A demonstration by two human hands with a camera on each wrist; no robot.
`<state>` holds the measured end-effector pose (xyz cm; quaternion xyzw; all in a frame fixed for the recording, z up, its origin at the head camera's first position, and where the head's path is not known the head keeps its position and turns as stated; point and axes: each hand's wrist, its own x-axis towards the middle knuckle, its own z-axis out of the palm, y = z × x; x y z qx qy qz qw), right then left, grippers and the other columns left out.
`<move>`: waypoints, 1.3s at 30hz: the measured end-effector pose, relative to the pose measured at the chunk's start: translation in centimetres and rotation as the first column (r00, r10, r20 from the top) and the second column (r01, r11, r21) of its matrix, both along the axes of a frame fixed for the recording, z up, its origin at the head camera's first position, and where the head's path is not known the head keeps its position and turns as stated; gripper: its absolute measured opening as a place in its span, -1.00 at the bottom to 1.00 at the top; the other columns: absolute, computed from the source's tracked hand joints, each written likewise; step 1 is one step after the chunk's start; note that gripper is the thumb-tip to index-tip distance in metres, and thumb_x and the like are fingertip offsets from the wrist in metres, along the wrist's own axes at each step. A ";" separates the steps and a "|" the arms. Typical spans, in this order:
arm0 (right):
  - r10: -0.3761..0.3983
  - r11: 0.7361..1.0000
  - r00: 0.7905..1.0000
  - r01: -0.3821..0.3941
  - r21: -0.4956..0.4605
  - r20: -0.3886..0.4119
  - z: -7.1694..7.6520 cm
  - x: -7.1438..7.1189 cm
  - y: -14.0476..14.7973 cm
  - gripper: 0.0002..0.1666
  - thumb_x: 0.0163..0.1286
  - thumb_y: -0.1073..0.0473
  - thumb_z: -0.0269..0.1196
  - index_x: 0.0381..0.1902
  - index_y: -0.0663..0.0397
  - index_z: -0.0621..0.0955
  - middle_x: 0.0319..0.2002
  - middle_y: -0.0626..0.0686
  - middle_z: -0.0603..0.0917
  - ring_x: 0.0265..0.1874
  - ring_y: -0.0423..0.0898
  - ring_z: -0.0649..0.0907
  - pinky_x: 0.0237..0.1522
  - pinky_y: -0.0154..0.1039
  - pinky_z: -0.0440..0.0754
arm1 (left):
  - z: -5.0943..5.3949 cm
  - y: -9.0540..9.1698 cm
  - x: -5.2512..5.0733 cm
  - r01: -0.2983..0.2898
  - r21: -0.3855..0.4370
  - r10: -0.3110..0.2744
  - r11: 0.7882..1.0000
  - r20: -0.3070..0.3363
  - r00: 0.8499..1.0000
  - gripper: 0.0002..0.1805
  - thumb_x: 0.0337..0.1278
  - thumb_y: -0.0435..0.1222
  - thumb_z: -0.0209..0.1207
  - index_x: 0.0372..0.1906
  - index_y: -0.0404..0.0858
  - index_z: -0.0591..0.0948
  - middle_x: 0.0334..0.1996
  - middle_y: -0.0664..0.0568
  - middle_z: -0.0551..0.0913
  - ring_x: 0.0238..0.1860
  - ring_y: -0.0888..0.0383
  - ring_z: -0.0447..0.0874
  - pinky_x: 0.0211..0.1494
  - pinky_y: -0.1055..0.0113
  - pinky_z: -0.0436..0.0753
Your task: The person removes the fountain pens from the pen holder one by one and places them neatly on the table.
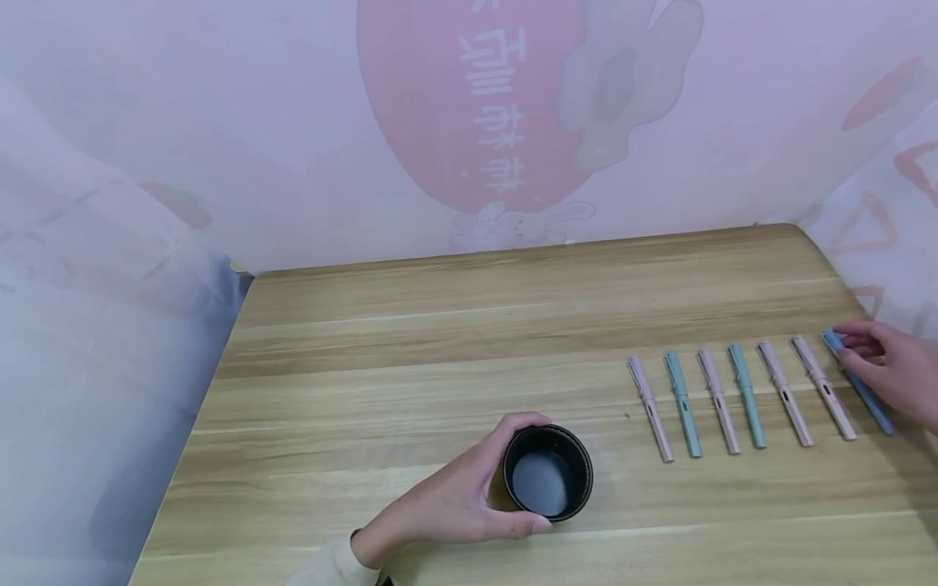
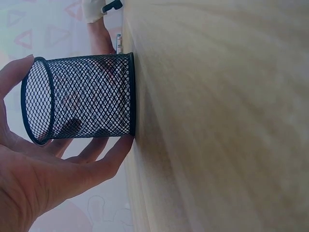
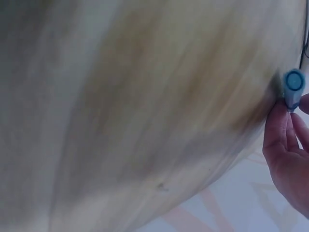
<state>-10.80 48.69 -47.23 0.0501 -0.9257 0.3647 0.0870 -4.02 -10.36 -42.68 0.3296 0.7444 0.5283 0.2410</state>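
Observation:
A black mesh pen cup (image 1: 542, 482) stands upright on the wooden table, with nothing visible inside it. My left hand (image 1: 458, 496) holds it from the left, thumb on the near side and fingers round the far side. The left wrist view shows the fingers along the mesh wall of the cup (image 2: 91, 96). At the table's right side my right hand (image 1: 894, 366) pinches a blue pen (image 1: 870, 400) near its upper end. In the right wrist view the round end of that pen (image 3: 294, 81) shows between thumb and fingers.
Left of the blue pen lies a row of several capped pens, some pale pink (image 1: 650, 411) and some teal (image 1: 684, 405), roughly parallel and spaced apart. Printed cloth (image 1: 293, 146) hangs behind the table (image 1: 366, 342) and at both sides.

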 end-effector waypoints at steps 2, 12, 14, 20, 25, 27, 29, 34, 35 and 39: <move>0.000 0.997 1.000 -0.001 0.078 0.009 0.1 -0.1 -0.2 -0.61 0.32 0.63 0.19 0.10 0.76 0.48 -0.32 0.04 0.73 -0.30 -0.74 0.38 -0.32 -0.72 0.41 | 0.0 0.0 0.0 0.001 0.006 -0.001 1.000 0.000 1.000 -0.02 0.30 -0.01 0.54 0.63 0.28 0.16 0.52 0.27 0.40 0.50 0.06 0.42 0.56 0.05 0.39; -0.080 0.978 0.993 0.062 0.200 0.086 0.6 -0.4 -0.1 -0.58 0.35 0.51 0.20 0.09 0.79 0.48 -0.24 0.56 0.63 -0.36 -0.71 0.31 -0.38 -0.67 0.35 | 0.0 0.0 -0.1 -0.003 -0.007 0.003 1.000 0.007 1.000 -0.02 0.30 0.00 0.53 0.62 0.31 0.15 0.53 0.31 0.37 0.52 0.08 0.38 0.58 0.05 0.36; -0.100 0.971 0.991 0.076 0.227 0.094 0.7 -0.4 -0.1 -0.58 0.36 0.49 0.19 0.08 0.80 0.49 -0.26 0.52 0.63 -0.37 -0.70 0.29 -0.40 -0.65 0.34 | 0.0 0.1 -0.1 -0.004 -0.007 0.004 1.000 0.008 1.000 -0.02 0.30 0.00 0.53 0.62 0.31 0.15 0.53 0.31 0.37 0.52 0.08 0.38 0.58 0.05 0.36; -0.117 0.963 0.986 0.084 0.254 0.117 0.9 -0.3 -0.3 -0.58 0.41 0.47 0.17 0.10 0.81 0.48 -0.26 0.46 0.63 -0.39 -0.61 0.32 -0.43 -0.59 0.35 | -0.1 0.1 -0.1 0.001 0.001 -0.001 1.000 0.014 1.000 -0.02 0.31 0.00 0.52 0.63 0.30 0.15 0.52 0.26 0.40 0.50 0.07 0.41 0.56 0.05 0.39; -0.188 0.958 0.980 0.166 0.235 0.070 1.4 0.0 -1.3 -0.50 0.39 0.42 0.14 0.15 0.82 0.45 -0.14 0.59 0.60 -0.37 -0.68 0.28 -0.42 -0.63 0.32 | -0.2 -0.1 -0.3 0.013 0.018 -0.014 1.000 0.012 1.000 -0.02 0.30 -0.01 0.54 0.64 0.24 0.17 0.50 0.21 0.43 0.49 0.04 0.43 0.54 0.05 0.42; -0.221 0.953 0.975 0.208 0.219 0.036 1.6 0.2 -1.8 -0.46 0.37 0.41 0.13 0.18 0.82 0.45 -0.07 0.63 0.58 -0.36 -0.74 0.24 -0.41 -0.64 0.30 | -0.3 -0.2 -0.3 0.012 0.020 -0.012 1.000 0.012 1.000 0.00 0.28 -0.01 0.56 0.64 0.24 0.17 0.50 0.20 0.44 0.49 0.04 0.43 0.54 0.05 0.42; -0.243 0.947 0.970 0.236 0.216 0.009 1.9 0.6 -2.6 -0.44 0.36 0.41 0.12 0.21 0.82 0.45 0.00 0.65 0.55 -0.35 -0.58 0.42 -0.38 -0.61 0.29 | -0.3 -0.4 -0.2 0.008 0.012 -0.008 1.000 0.009 1.000 0.02 0.27 0.00 0.56 0.66 0.25 0.16 0.52 0.22 0.43 0.51 0.05 0.42 0.55 0.05 0.41; -0.199 0.949 0.980 0.191 0.251 0.007 3.0 1.9 -4.8 -0.45 0.38 0.44 0.11 0.25 0.77 0.45 0.12 0.67 0.49 -0.20 0.46 0.65 -0.45 -0.59 0.31 | -0.3 -0.8 0.3 -0.012 -0.048 0.012 0.999 0.000 1.000 0.17 0.18 0.07 0.60 0.71 0.26 0.07 0.58 0.31 0.33 0.54 0.10 0.38 0.59 0.06 0.35; -0.169 0.958 0.986 0.162 0.235 0.009 3.2 2.2 -5.3 -0.45 0.39 0.45 0.12 0.27 0.75 0.46 0.13 0.67 0.49 -0.18 0.36 0.68 -0.46 -0.63 0.33 | -0.2 -1.0 0.3 -0.017 -0.058 0.017 0.998 0.000 1.000 0.19 0.15 0.08 0.61 0.71 0.26 0.07 0.59 0.32 0.31 0.53 0.10 0.39 0.59 0.08 0.36; 0.035 0.992 0.999 -0.032 0.119 -0.025 3.9 3.7 -8.3 -0.49 0.41 0.52 0.22 0.30 0.58 0.52 0.13 0.52 0.56 -0.08 -0.32 0.63 -0.30 -0.68 0.46 | 0.2 -1.7 0.3 -0.027 -0.073 0.024 0.997 -0.033 0.999 0.18 0.13 0.11 0.61 0.71 0.24 0.10 0.60 0.29 0.31 0.46 0.08 0.49 0.53 0.10 0.44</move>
